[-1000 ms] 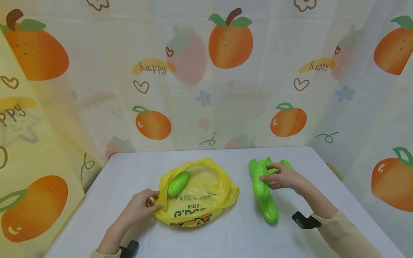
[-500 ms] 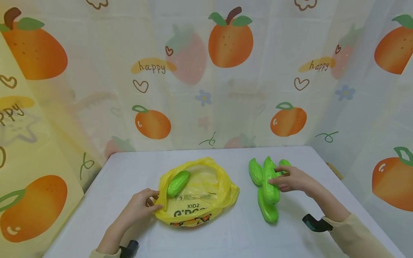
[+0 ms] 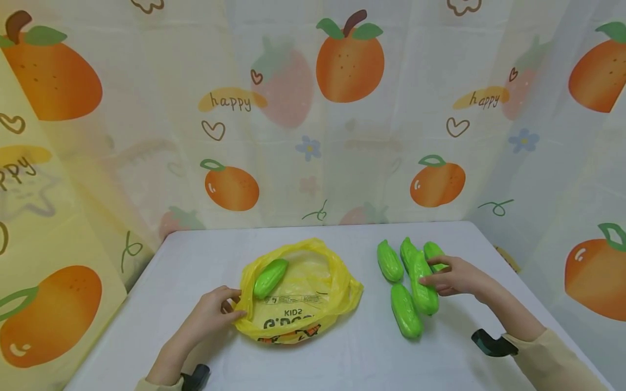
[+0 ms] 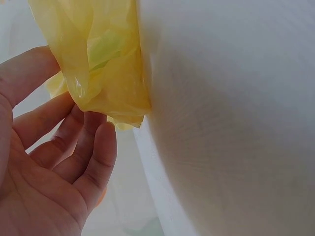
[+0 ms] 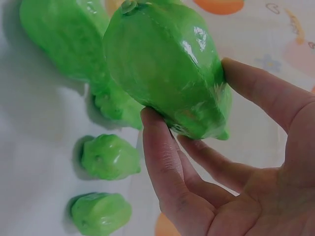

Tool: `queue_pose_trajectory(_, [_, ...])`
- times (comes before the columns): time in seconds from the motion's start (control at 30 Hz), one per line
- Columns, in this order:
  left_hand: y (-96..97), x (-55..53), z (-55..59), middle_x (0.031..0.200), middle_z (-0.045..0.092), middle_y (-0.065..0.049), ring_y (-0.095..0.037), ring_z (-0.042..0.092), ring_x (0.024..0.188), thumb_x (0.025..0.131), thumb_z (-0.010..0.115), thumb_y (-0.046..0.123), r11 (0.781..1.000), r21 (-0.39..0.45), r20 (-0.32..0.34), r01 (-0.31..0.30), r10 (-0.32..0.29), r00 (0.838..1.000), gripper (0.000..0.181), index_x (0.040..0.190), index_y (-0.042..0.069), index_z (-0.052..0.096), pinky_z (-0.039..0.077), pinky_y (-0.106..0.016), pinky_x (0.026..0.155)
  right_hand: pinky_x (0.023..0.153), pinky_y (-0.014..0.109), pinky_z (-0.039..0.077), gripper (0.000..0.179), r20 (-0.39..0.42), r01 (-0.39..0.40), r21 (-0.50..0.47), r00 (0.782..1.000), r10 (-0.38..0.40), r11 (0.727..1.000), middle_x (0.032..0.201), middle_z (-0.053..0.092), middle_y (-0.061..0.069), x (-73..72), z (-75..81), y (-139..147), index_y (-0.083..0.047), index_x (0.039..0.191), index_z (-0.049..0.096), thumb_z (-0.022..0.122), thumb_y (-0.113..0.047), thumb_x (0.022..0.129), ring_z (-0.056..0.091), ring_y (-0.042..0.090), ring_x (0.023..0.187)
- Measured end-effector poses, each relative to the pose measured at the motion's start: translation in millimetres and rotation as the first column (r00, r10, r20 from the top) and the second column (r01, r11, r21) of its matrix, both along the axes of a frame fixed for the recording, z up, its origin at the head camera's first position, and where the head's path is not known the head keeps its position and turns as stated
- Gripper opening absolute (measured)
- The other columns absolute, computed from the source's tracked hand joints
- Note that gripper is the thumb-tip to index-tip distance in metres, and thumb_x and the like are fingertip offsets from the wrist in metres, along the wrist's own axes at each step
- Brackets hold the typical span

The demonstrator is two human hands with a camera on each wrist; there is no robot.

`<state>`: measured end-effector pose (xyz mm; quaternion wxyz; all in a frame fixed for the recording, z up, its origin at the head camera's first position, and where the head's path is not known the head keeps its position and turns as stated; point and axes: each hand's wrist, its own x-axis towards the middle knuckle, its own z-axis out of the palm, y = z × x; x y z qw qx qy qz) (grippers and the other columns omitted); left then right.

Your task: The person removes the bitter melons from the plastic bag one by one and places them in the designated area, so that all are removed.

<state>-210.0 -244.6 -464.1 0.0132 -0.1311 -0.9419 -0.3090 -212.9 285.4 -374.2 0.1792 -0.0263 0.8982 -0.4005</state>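
My right hand (image 3: 455, 278) pinches a glossy green toy cucumber (image 3: 424, 293) between thumb and fingers; the right wrist view shows this cucumber (image 5: 165, 69) raised off the table, its ribs and stem end visible. Several like it lie around: one cucumber (image 3: 389, 262) at left, another cucumber (image 3: 407, 312) in front, and two partly hidden behind. On the left, my left hand (image 3: 213, 310) pinches the edge of a yellow plastic bag (image 3: 344, 274), whose mouth is spread wide. Inside that bag rests one green cucumber (image 3: 270, 279). The left wrist view has the bag's side (image 4: 115, 88) at my fingertips.
A white cloth covers the table (image 3: 313, 369). Behind and at both sides hangs a curtain (image 3: 313, 179) printed with oranges. Each wrist wears a black band, the right band (image 3: 494, 343) plain to see.
My right hand has moved to the right with its cucumber, baring the cucumbers it had overlapped at the left and front. The left hand and the bag have stayed still.
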Motion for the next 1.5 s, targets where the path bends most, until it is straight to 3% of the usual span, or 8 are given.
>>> queue_pose_trajectory(0.63, [0.2, -0.5, -0.1, 0.093, 0.064, 0.001, -0.007, 0.055, 0.072, 0.076, 0.080, 0.025, 1.000, 0.006, 0.005, 0.003, -0.003, 1.000, 0.048, 0.115, 0.001, 0.066, 0.046, -0.020, 0.060, 0.078, 0.038, 0.055, 0.082, 0.037, 0.022, 0.035, 0.999, -0.023, 0.999, 0.121, 0.055, 0.031, 6.9, -16.2, 15, 0.011, 0.137, 0.035, 0.071, -0.039, 0.083, 0.064, 0.023, 0.093])
queue_pose_trajectory(1.5, [0.5, 0.9, 0.6, 0.093, 0.062, 0.001, -0.008, 0.055, 0.074, 0.076, 0.079, 0.026, 1.000, 0.014, 0.025, -0.009, 0.009, 1.000, 0.047, 0.115, 0.002, 0.066, 0.046, -0.020, 0.061, 0.067, 0.031, 0.053, 0.081, 0.114, 0.101, 0.045, 0.988, -0.105, 0.994, 0.102, 0.063, 0.012, 8.7, -53.5, 27, 0.008, 0.135, 0.041, 0.075, -0.041, 0.079, 0.059, 0.016, 0.079])
